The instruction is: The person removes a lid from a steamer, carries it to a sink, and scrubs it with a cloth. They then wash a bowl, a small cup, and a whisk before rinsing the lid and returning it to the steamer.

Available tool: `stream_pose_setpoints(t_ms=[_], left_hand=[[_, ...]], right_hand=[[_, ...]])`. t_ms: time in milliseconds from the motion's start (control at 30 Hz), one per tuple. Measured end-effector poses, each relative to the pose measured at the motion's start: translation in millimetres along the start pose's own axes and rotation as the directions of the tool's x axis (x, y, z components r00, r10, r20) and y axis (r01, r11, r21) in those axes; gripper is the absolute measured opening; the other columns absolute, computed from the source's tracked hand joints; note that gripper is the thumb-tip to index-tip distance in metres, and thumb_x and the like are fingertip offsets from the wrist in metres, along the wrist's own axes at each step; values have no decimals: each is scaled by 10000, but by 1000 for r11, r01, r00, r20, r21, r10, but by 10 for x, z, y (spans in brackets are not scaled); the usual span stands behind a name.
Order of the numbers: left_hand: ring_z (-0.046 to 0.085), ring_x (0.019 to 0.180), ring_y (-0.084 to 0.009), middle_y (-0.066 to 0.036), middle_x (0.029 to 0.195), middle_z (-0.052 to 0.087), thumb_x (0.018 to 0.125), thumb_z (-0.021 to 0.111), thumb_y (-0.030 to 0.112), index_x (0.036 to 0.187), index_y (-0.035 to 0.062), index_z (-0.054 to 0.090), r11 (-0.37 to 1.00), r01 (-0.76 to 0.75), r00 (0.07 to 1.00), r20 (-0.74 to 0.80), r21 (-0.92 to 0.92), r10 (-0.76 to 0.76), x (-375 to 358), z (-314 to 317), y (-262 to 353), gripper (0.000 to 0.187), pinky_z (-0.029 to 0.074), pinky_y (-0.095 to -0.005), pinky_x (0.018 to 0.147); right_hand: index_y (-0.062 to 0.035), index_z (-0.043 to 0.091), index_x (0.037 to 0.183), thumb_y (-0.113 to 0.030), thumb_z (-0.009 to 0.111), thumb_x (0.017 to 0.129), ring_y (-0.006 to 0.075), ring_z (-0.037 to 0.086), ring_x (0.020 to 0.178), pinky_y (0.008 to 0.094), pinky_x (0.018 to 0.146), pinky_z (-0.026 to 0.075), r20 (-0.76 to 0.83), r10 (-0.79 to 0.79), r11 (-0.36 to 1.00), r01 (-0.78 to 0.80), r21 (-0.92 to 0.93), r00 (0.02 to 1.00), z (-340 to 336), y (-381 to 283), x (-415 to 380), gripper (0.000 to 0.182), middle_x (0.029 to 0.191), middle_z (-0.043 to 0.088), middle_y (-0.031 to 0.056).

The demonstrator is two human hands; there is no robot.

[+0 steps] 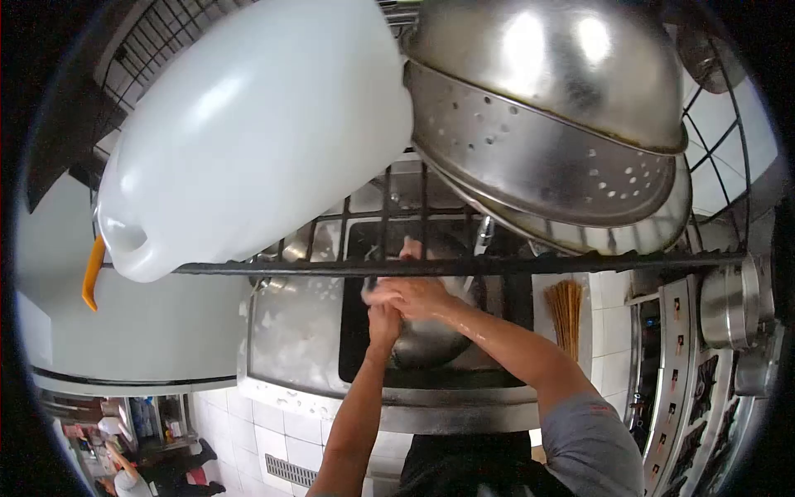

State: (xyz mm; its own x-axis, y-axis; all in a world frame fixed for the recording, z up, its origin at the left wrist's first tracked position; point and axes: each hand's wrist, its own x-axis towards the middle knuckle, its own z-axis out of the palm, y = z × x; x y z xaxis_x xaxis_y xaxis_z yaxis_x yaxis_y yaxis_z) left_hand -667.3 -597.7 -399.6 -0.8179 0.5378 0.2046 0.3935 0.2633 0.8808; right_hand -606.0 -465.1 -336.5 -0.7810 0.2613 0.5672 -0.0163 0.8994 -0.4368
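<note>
Over the dark sink basin [517,331], my two hands touch each other, wet and slightly blurred. My left hand [385,321] is beneath, its fingers mostly hidden by the other hand. Across it lies my right hand [414,296], fingers stretched toward the left and suds or water on the skin. Below them in the basin is a round metal bowl [426,344]. The faucet area behind the hands is partly hidden by the rack's bars.
A wire rack [331,269] crosses above the sink, bearing a large white plastic container [257,124] and stacked metal bowls and colanders [546,141]. A bamboo brush [565,319] lies right of the basin. Stoves [691,364] stand at right; another person [128,476] is at lower left.
</note>
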Motion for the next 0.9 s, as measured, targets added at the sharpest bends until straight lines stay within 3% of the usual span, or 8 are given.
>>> stream_pose_setpoints(t_ms=[33, 67, 200, 233, 433, 567, 700, 900], left_hand=[[634, 674, -418, -292, 650, 584, 1042, 344, 421, 760, -127, 590, 937, -346, 935, -106, -49, 340, -17, 13, 102, 664, 453, -477, 654], [634, 661, -431, -285, 609, 565, 1047, 325, 409, 743, -126, 580, 951, 259, 924, 243, 167, -295, -131, -185, 116, 666, 457, -474, 643], [659, 705, -447, -329, 665, 586, 1038, 302, 484, 825, -142, 617, 896, 341, 880, 238, 285, -411, -304, -244, 19, 732, 463, -487, 649], [659, 705, -447, -329, 665, 586, 1038, 302, 484, 825, -142, 617, 894, 340, 878, 242, 291, -412, -319, -254, 1, 732, 463, -487, 649], [598, 889, -534, -372, 846, 590, 1035, 322, 423, 849, -102, 639, 970, 95, 931, 325, 222, -165, -207, 180, 102, 640, 448, -555, 750], [555, 916, -489, -341, 980, 577, 1044, 320, 327, 1018, -53, 581, 897, 246, 747, 517, 369, -417, -25, 98, 473, 462, 408, -558, 812], [553, 1014, -490, -332, 1097, 575, 1027, 359, 344, 1114, -31, 561, 979, -63, 913, 406, 195, -22, -131, 397, -149, 434, 404, -546, 888], [559, 1175, -424, -282, 1249, 588, 1024, 447, 241, 1335, 0, 526, 960, -197, 802, 596, 198, 42, 101, 534, 83, 400, 441, -432, 985]], right_hand=[[-68, 546, 918, -195, 590, 904, 278, 584, 925, 408, 837, 467, -46, -37, 999, 38, 15, 998, -70, 85, -30, 134, 951, 580, 109], [-59, 558, 929, -194, 598, 895, 296, 598, 957, 426, 869, 477, -68, -69, 996, 73, 57, 995, -108, 281, -25, 144, 974, 594, 126], [-27, 583, 962, -210, 615, 883, 339, 626, 1022, 478, 934, 496, 362, -140, 918, -16, 396, 921, 229, 1252, -169, 202, 1020, 623, 153], [-14, 577, 958, -203, 607, 890, 328, 624, 1025, 473, 942, 488, 418, 101, 825, -310, 472, 903, 398, 1383, -388, 203, 1014, 625, 145], [-41, 627, 1018, -268, 575, 914, 271, 591, 1064, 426, 979, 438, 27, 296, 930, -282, -237, 955, -328, 140, -518, 254, 1026, 647, 123], [-108, 674, 1034, -293, 579, 916, 259, 616, 956, 413, 909, 459, 482, 218, 915, -349, 202, 849, 212, 1461, -1075, 239, 963, 654, 117], [-79, 656, 1059, -287, 622, 885, 295, 628, 893, 442, 849, 474, 217, 545, 836, -545, -67, 810, -112, 1242, -1349, 274, 962, 652, 150], [-77, 673, 1164, -396, 634, 855, 373, 603, 1129, 505, 985, 451, -1, 301, 936, -295, -189, 954, -574, 132, -975, 446, 1193, 654, 201]])
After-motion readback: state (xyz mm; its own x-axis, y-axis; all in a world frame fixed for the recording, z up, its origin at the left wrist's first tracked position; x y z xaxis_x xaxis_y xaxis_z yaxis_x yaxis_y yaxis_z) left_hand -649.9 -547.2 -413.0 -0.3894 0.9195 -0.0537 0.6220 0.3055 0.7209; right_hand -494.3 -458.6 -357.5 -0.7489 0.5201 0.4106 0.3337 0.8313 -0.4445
